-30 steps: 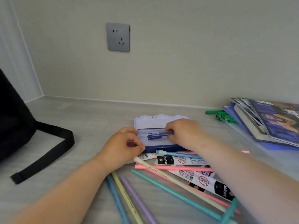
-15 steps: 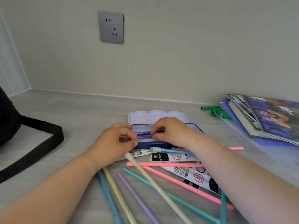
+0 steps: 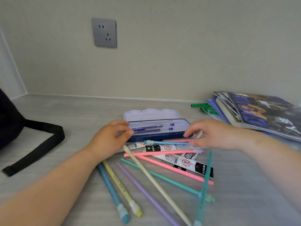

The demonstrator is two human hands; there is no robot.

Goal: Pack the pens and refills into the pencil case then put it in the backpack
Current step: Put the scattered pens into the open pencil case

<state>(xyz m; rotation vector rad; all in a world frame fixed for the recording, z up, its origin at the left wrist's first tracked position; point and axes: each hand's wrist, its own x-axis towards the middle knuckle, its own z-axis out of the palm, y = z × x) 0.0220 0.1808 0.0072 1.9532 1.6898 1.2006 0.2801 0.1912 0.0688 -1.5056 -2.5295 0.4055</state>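
1. Lying open at the middle of your desk (image 3: 65, 111) is one pencil case (image 3: 156, 136), its pale lid (image 3: 151, 114) folded back toward the wall; two blue pens (image 3: 147, 128) are resting inside it.
2. Scattering in front of the case are about ten loose pastel pens (image 3: 156, 183): two pink, three teal or blue-green, two blue, two yellow or cream, one purple.
3. Sitting under them are about three white refill packets (image 3: 171, 147).
4. Your left hand (image 3: 108, 141) is curling against the case's left end, thumb and fingers pinched at its corner.
5. Your right hand (image 3: 215, 136) is hovering at the case's right end, fingers loosely spread, fingertips at the blue pen (image 3: 166, 142); you are gripping nothing that shows.
6. One black backpack (image 3: 8, 119) is standing at your far left, and one stack of books (image 3: 260, 113) at your right.
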